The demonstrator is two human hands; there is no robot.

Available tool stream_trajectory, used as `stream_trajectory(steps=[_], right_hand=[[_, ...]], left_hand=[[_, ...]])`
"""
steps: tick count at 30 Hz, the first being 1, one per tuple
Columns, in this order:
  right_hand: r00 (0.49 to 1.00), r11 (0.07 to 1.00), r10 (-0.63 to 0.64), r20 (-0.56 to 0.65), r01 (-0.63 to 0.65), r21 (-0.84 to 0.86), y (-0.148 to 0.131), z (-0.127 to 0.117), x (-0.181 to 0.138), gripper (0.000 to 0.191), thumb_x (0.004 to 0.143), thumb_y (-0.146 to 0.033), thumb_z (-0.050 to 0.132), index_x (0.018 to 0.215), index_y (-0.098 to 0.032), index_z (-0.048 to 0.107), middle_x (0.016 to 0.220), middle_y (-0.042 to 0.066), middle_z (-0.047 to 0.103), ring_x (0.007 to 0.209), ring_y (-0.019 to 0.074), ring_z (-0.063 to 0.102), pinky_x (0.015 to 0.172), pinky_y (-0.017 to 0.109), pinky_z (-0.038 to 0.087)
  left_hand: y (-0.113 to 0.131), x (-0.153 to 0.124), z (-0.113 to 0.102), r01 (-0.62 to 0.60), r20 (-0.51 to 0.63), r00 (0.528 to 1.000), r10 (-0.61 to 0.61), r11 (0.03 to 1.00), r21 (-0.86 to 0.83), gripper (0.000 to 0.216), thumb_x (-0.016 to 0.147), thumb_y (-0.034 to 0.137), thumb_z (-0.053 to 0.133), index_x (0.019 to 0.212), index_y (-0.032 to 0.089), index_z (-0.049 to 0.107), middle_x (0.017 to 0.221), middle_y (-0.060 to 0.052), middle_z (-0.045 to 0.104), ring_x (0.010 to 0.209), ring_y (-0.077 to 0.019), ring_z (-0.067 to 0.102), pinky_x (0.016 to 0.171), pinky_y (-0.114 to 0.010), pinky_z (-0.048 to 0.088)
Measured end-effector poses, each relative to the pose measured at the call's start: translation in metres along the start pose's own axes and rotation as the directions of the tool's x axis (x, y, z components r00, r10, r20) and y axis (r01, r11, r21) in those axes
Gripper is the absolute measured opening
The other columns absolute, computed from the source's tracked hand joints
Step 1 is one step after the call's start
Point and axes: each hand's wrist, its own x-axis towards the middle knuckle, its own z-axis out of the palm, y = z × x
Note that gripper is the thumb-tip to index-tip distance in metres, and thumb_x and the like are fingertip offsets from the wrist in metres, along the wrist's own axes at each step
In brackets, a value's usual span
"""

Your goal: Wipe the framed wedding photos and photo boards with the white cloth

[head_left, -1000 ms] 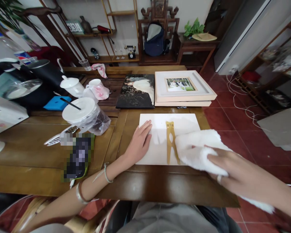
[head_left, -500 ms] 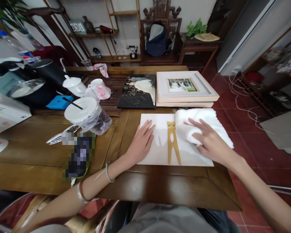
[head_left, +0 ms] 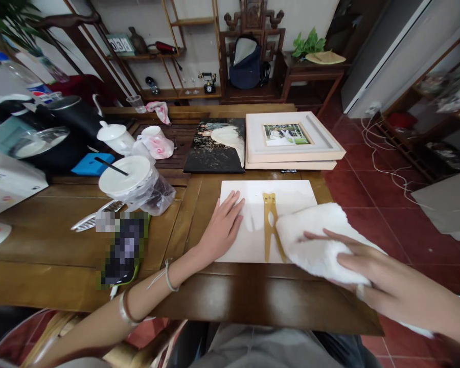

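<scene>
A flat white board [head_left: 245,244] lies near the table's front edge. My left hand [head_left: 224,225] rests flat on its left side, fingers stretched out. In the middle of the board is a gold, two-legged easel stand [head_left: 269,214] with a hinge plate at its top. My right hand [head_left: 371,266] grips a fluffy white cloth [head_left: 318,230], which covers the board's lower right corner and hangs past the table's right edge. The cloth's left end touches or overlaps the stand's right leg; I cannot tell which.
Behind the board lie a dark photo panel [head_left: 218,145] and stacked picture frames [head_left: 256,153]. On the left are a lidded cup in a plastic bag [head_left: 134,179], a phone [head_left: 124,250], a blue box [head_left: 92,163] and a white teapot [head_left: 117,138].
My right hand has drawn the white cloth toward me and to the right, baring the board's upper right corner. My left hand has stayed in place.
</scene>
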Motion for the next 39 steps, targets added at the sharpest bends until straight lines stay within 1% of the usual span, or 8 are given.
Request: stream_trajectory(steps=[5, 10, 18, 22, 28, 31, 34, 39], right_hand=[[0.999, 0.991, -0.041, -0.027, 0.038, -0.128, 0.007, 0.009, 0.072, 0.022, 0.078, -0.01, 0.045, 0.09, -0.017, 0.062, 0.139, 0.017, 0.051, 0.124, 0.0359, 0.051, 0.091, 0.052, 0.05], [0.988, 0.972, -0.105, -0.11, 0.079, -0.22, 0.026, 0.032, 0.114, 0.019, 0.08, -0.013, 0.051, 0.096, -0.015, 0.062, 0.144, 0.019, 0.045, 0.14, 0.0343, 0.029, 0.109, 0.06, 0.03], [0.987, 0.976, -0.16, -0.028, 0.154, -0.157, 0.008, 0.026, 0.064, 0.03, 0.067, -0.003, 0.046, 0.09, -0.016, 0.06, 0.143, 0.021, 0.045, 0.14, 0.0322, 0.029, 0.111, 0.06, 0.029], [0.987, 0.987, -0.137, 0.081, 0.144, -0.075, -0.018, 0.018, 0.016, 0.041, 0.061, -0.002, 0.046, 0.095, -0.02, 0.061, 0.148, 0.01, 0.042, 0.14, 0.0293, 0.03, 0.114, 0.056, 0.03], [0.991, 0.992, -0.124, 0.047, 0.123, 0.023, -0.017, 0.014, -0.032, 0.056, 0.067, -0.009, 0.05, 0.119, -0.031, 0.055, 0.148, 0.002, 0.042, 0.135, 0.0304, 0.039, 0.097, 0.046, 0.054], [0.994, 0.998, -0.066, 0.086, 0.067, -0.003, -0.006, 0.009, -0.019, 0.04, 0.072, -0.011, 0.053, 0.106, -0.031, 0.059, 0.143, 0.003, 0.049, 0.131, 0.0309, 0.046, 0.09, 0.042, 0.058], [0.996, 0.999, -0.027, 0.082, 0.029, -0.023, 0.003, 0.005, 0.013, 0.026, 0.072, -0.006, 0.053, 0.086, -0.026, 0.058, 0.149, 0.003, 0.041, 0.136, 0.031, 0.038, 0.098, 0.042, 0.053], [0.99, 0.986, -0.124, -0.061, 0.116, -0.117, 0.025, 0.017, 0.068, 0.031, 0.068, 0.002, 0.046, 0.087, -0.019, 0.059, 0.151, 0.012, 0.037, 0.141, 0.0301, 0.027, 0.111, 0.056, 0.035]], left_hand=[[-0.001, 0.0, 0.0, 0.004, 0.016, 1.0, -0.004, 1.0, 0.013, 0.042, 0.1, 0.027, 0.032, 0.141, 0.02, 0.039, 0.154, -0.013, 0.032, 0.146, -0.0238, 0.02, 0.118, -0.053, 0.017], [-0.002, 0.0, 0.0, -0.004, 0.003, 1.0, 0.004, 1.0, 0.003, 0.042, 0.1, 0.027, 0.032, 0.141, 0.022, 0.038, 0.154, -0.012, 0.034, 0.146, -0.0243, 0.022, 0.117, -0.056, 0.018], [-0.001, 0.0, 0.002, 0.006, -0.028, 1.0, -0.006, 1.0, -0.016, 0.041, 0.1, 0.027, 0.032, 0.14, 0.023, 0.04, 0.153, -0.011, 0.034, 0.146, -0.0243, 0.022, 0.117, -0.056, 0.018], [0.0, 0.001, 0.002, 0.003, -0.03, 1.0, -0.003, 1.0, -0.015, 0.041, 0.1, 0.028, 0.032, 0.141, 0.025, 0.04, 0.153, -0.011, 0.035, 0.145, -0.0251, 0.024, 0.117, -0.057, 0.019], [0.001, 0.001, 0.0, 0.009, -0.009, 1.0, -0.009, 1.0, 0.024, 0.041, 0.1, 0.026, 0.031, 0.14, 0.021, 0.041, 0.153, -0.013, 0.034, 0.146, -0.0247, 0.022, 0.117, -0.055, 0.019], [0.001, 0.001, 0.0, 0.002, 0.003, 1.0, -0.002, 0.999, 0.043, 0.041, 0.1, 0.027, 0.031, 0.14, 0.02, 0.04, 0.154, -0.013, 0.033, 0.146, -0.0256, 0.022, 0.116, -0.056, 0.021], [0.001, 0.001, -0.001, -0.008, 0.022, 1.0, 0.007, 0.998, 0.062, 0.042, 0.101, 0.027, 0.03, 0.141, 0.02, 0.038, 0.155, -0.014, 0.031, 0.146, -0.0261, 0.02, 0.116, -0.057, 0.02], [0.001, 0.001, 0.0, -0.019, 0.02, 1.0, 0.018, 0.998, 0.058, 0.043, 0.101, 0.027, 0.029, 0.142, 0.021, 0.036, 0.155, -0.013, 0.03, 0.146, -0.0255, 0.02, 0.116, -0.057, 0.019]])
